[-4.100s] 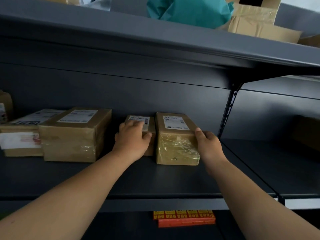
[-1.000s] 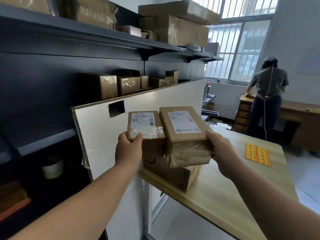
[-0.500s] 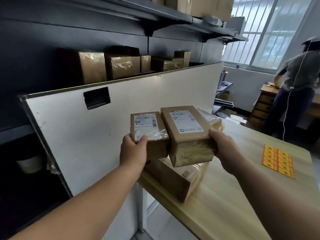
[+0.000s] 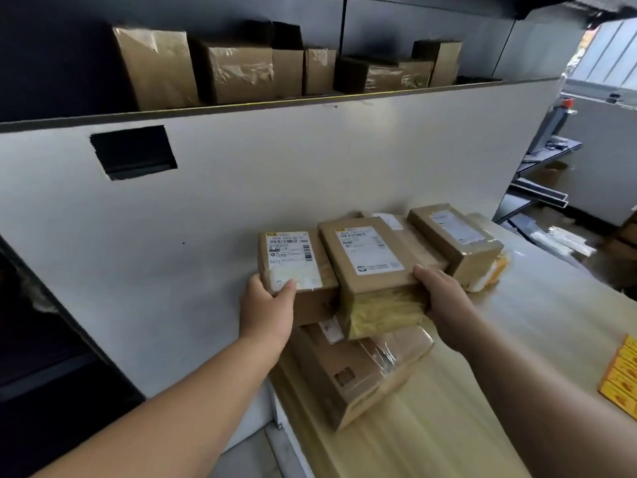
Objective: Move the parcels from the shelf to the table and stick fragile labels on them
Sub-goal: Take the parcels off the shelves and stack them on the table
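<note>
A white partition board stands upright in front of you, with a dark rectangular cutout near its upper left. Past its right end you can see dark metal ledges, a brown cardboard box between them, and pale wrappers lying lower down.

Brown parcels, white partition, yellow-orange labels

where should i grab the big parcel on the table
Likely by its long sides near the front end, coming from the person's side: the big parcel lies flat on the table, its front end bare, its far end under the held parcels.
</note>
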{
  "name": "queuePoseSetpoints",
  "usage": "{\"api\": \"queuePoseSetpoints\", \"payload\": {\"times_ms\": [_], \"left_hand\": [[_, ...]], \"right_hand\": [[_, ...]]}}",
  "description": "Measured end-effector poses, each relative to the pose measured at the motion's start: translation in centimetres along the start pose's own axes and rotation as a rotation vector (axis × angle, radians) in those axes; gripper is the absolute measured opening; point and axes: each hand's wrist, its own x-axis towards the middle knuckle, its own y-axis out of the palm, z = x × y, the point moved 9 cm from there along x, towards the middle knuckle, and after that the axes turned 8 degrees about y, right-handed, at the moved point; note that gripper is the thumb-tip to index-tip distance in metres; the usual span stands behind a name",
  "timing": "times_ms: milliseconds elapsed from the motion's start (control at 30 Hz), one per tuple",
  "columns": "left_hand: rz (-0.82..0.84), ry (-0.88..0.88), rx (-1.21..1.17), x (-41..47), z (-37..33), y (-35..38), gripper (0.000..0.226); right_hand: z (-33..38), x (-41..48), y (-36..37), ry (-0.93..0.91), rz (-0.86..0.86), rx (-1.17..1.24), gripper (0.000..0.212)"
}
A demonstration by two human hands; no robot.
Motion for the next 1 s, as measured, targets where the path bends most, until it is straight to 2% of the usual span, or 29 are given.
{"api": "queuePoseSetpoints", "payload": {"times_ms": [400,600,800,933,1000], "left_hand": [[-0.015,-0.032,0.030,0.9,2.9,2.4,0.033],[0.005,-0.036,0.051,1.2,3.2,3.3,0.042],[0.077,-0.004,0.214,1.7,3.0,3.9,0.042],[0.160,0.031,0.408,1.9,2.7,3.7,0.061],[0.187,0.085,0.517,1.8,1.9,3.5,0.076]], "right_hand": [[-0.4,5.0,-0.4,0.020,0.073,-0.102,0.027],[0.4,6.1,-0.7,-0.016,0.099,-0.196,0.022],[1.2,6.5,-0.6,-0.035,0.072,-0.309,0.015],[2.8,5.6,-0.8,-0.139,-0.087,-0.567,0.053],[4.1,4.9,-0.2,-0.227,-0.139,-0.708,0.058]]}}
